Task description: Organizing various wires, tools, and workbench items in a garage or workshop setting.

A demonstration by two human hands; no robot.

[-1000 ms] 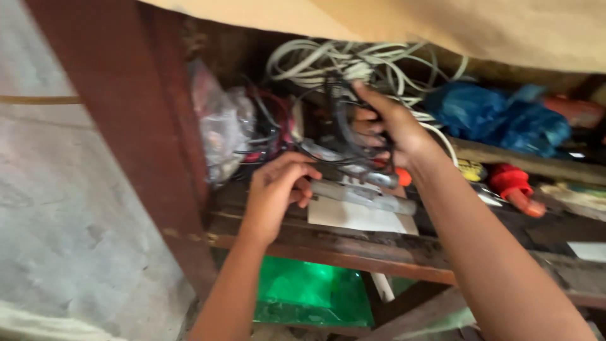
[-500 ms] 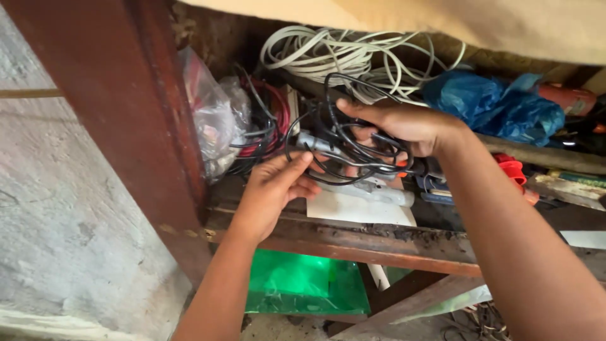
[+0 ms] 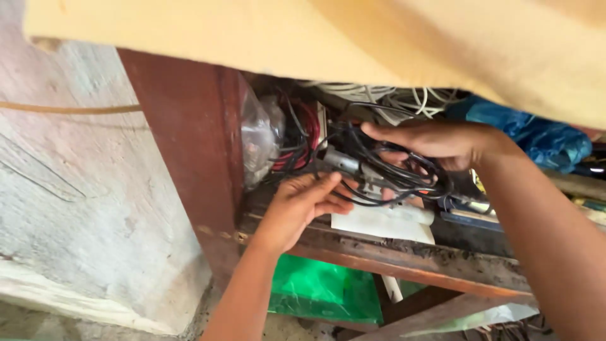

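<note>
Nearest, a green plastic sheet [image 3: 319, 290] below the wooden shelf [image 3: 404, 259]. On the shelf, my left hand [image 3: 303, 205], grip loosely curled, touches the black cable bundle [image 3: 385, 170]; my right hand [image 3: 442, 142] grasps that bundle. Behind: clear bag [image 3: 259, 136], white cord [image 3: 404, 98], blue bag [image 3: 536, 136].

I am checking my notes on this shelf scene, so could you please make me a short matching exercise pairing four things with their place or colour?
Things:
1. black cable bundle
2. clear plastic bag
3. blue plastic bag
4. green sheet

Descriptions:
A. below the wooden shelf
B. far right, behind the right hand
C. held between the right hand and the left hand
D. against the dark red post

Pairs: 1-C, 2-D, 3-B, 4-A
</note>
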